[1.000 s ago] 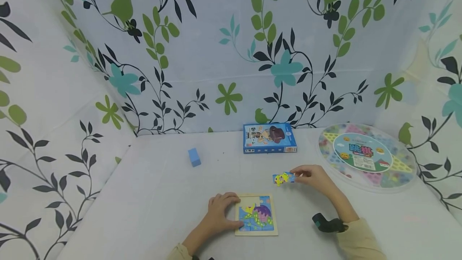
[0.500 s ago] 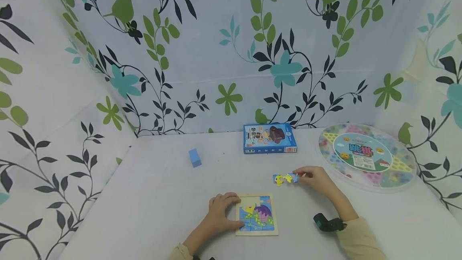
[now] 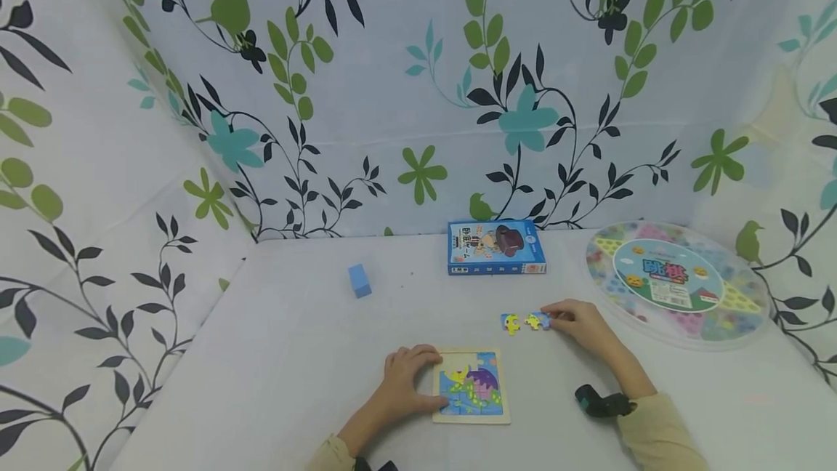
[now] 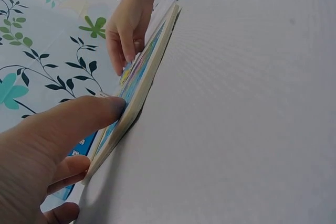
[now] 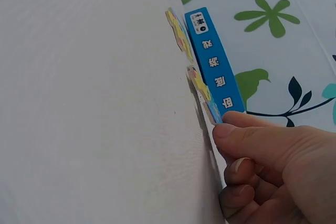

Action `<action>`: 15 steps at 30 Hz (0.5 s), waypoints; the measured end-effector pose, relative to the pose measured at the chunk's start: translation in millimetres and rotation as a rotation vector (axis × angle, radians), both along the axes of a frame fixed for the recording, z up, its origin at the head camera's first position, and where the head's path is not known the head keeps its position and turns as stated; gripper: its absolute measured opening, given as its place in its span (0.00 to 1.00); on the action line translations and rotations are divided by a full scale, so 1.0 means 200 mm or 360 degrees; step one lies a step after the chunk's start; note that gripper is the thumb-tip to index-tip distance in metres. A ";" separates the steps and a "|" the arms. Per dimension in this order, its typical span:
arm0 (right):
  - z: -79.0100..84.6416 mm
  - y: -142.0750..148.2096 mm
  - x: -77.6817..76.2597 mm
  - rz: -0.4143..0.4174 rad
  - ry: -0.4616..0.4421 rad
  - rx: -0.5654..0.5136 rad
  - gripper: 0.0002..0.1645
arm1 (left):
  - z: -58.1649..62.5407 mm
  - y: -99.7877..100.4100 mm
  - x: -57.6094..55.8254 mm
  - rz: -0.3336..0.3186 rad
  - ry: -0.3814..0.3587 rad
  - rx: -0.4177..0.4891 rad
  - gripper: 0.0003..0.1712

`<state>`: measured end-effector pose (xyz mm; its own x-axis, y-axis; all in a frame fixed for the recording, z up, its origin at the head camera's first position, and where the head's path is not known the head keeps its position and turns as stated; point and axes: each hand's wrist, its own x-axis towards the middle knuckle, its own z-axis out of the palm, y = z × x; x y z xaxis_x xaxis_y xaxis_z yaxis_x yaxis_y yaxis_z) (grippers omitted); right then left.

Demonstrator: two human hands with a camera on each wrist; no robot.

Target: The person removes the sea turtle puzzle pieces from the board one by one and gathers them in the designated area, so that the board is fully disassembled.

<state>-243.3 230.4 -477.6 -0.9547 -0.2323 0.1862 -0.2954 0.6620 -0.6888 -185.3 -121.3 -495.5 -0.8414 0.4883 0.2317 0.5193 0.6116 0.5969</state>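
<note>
A square jigsaw puzzle in a pale wooden frame lies on the table, showing a purple and yellow dinosaur; bare wood shows at its upper left. My left hand holds the frame's left side, the thumb pressing on the lower left of the picture and the fingers at the upper left edge. Beyond the puzzle, my right hand pinches a yellow and blue puzzle piece by its right end, between thumb and index finger. Just left of it lies another yellow and blue piece, separated by a narrow gap.
A blue game box lies at the table's back edge. To its right is a large round Chinese checkers set in clear plastic. A small blue block sits at the back left. Patterned cloth hangs behind the white table.
The two puzzle pieces were together a second ago; now a gap parts them, as my right hand has drawn its piece rightward. My left hand stays on the puzzle. The head view has shifted slightly.
</note>
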 end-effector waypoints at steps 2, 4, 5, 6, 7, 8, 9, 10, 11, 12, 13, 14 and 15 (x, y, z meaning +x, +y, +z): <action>-0.01 0.01 0.01 -0.0004 0.0009 0.0008 0.12 | 0.00 0.01 0.00 -0.0008 -0.0007 0.0007 0.34; -0.01 0.01 0.01 -0.0015 0.0008 0.0015 0.12 | -0.01 0.01 0.01 -0.0017 -0.0005 0.0002 0.34; -0.02 0.01 0.01 -0.0016 0.0006 0.0021 0.12 | -0.01 0.01 0.01 -0.0024 -0.0002 -0.0002 0.34; -0.02 0.01 0.02 -0.0020 0.0008 0.0029 0.12 | -0.01 0.01 0.01 -0.0029 0.0002 0.0001 0.34; -0.02 0.01 0.02 -0.0018 0.0011 0.0039 0.12 | -0.01 0.01 0.01 -0.0032 0.0009 0.0004 0.34; -0.03 0.00 0.02 -0.0018 0.0010 0.0046 0.12 | -0.01 0.01 0.01 -0.0030 0.0020 0.0000 0.33; -0.03 0.00 0.02 -0.0014 0.0016 0.0060 0.12 | -0.01 0.01 0.01 -0.0029 0.0031 -0.0001 0.33; -0.03 0.00 0.01 -0.0007 0.0024 0.0067 0.12 | 0.00 0.01 0.01 -0.0024 0.0036 0.0004 0.33; -0.03 0.00 0.01 -0.0002 0.0027 0.0071 0.13 | 0.00 0.01 0.01 -0.0018 0.0041 0.0009 0.33; -0.03 -0.01 0.01 0.0001 0.0042 0.0080 0.12 | 0.00 0.01 0.01 -0.0013 0.0045 0.0016 0.33; -0.02 -0.01 0.01 0.0002 0.0050 0.0086 0.13 | 0.00 0.01 0.00 -0.0008 0.0050 0.0010 0.33; -0.02 -0.01 0.00 -0.0001 0.0058 0.0092 0.13 | 0.00 0.01 0.00 -0.0006 0.0051 0.0006 0.33; -0.02 0.00 0.00 -0.0007 0.0061 0.0096 0.13 | 0.01 0.01 0.00 -0.0008 0.0045 0.0011 0.33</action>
